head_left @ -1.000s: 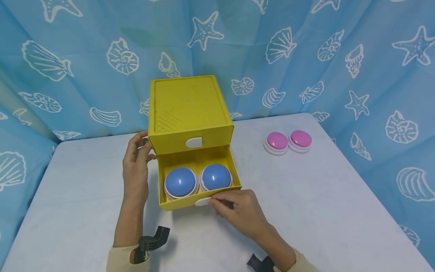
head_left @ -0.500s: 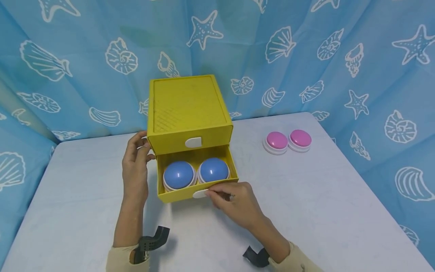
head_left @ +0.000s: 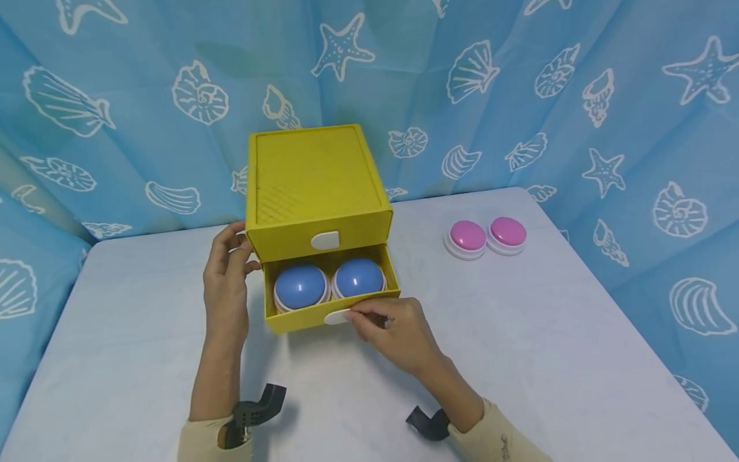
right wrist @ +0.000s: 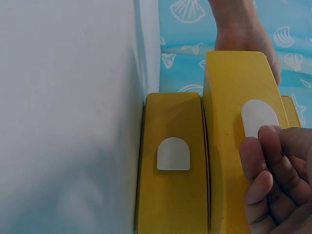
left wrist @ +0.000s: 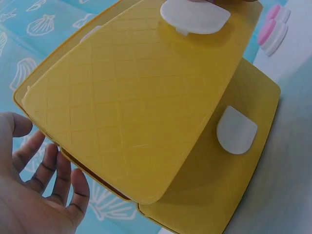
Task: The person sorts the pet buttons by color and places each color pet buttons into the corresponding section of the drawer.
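Note:
A yellow drawer cabinet stands at the table's back, one drawer partly pulled out. Two blue domed buttons, the left button and the right button, sit side by side in it on white bases. My right hand pinches this drawer's white handle between thumb and fingers. My left hand rests against the cabinet's left side, fingertips at its edge in the left wrist view. Another closed drawer, with its own white handle, lies below the pulled-out one.
Two pink domed buttons, one on the left and one on the right, stand on white bases at the table's back right. A blue curtain with shell prints hangs behind the white-covered table.
The drawer has slid further into the cabinet, carrying the blue buttons with it. My right hand has moved forward with its handle. The left hand has stayed against the cabinet's side.

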### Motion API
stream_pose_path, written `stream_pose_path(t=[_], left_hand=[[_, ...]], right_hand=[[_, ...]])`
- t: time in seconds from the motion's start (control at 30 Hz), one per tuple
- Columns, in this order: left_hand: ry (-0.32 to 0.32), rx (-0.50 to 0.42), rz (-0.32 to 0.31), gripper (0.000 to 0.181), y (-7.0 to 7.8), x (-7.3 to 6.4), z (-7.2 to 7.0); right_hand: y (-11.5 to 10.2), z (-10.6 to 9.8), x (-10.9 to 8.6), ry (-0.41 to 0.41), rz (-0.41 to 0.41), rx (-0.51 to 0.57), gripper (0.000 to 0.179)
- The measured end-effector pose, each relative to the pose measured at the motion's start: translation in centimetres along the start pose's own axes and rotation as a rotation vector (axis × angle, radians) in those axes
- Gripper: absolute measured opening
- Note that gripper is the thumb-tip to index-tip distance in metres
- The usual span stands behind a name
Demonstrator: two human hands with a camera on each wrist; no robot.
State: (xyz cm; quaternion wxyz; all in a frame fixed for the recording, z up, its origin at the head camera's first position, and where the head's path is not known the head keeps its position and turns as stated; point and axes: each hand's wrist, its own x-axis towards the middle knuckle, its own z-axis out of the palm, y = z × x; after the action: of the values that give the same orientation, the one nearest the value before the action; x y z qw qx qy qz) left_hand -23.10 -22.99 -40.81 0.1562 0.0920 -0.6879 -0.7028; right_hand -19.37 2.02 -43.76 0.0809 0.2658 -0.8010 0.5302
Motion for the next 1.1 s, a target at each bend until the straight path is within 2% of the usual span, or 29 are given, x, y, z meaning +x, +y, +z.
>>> stream_pose_path(t=[0.37,0.63,0.83,1.1], left_hand=[[0.011,0.018,-0.006,0.034,-0.1,-0.1,0.1],[0.004,0.031,0.011,0.034,-0.3,0.0,0.0],[0.0,0.028,-0.006,0.034,-0.2,0.0,0.0],[-0.001,0.029,0.004,0.033,0.0,0.0,0.1]], right_hand=[[0.9,0.4,1.3,0.019,-0.041,-0.076,0.01],[1.5,0.7,2.2,0.037,-0.058,-0.065,0.008],[2.0,0.9,2.8,0.049,-0.065,-0.071,0.007],[2.5,1.1,3.8,0.07,-0.13,-0.121,0.008]])
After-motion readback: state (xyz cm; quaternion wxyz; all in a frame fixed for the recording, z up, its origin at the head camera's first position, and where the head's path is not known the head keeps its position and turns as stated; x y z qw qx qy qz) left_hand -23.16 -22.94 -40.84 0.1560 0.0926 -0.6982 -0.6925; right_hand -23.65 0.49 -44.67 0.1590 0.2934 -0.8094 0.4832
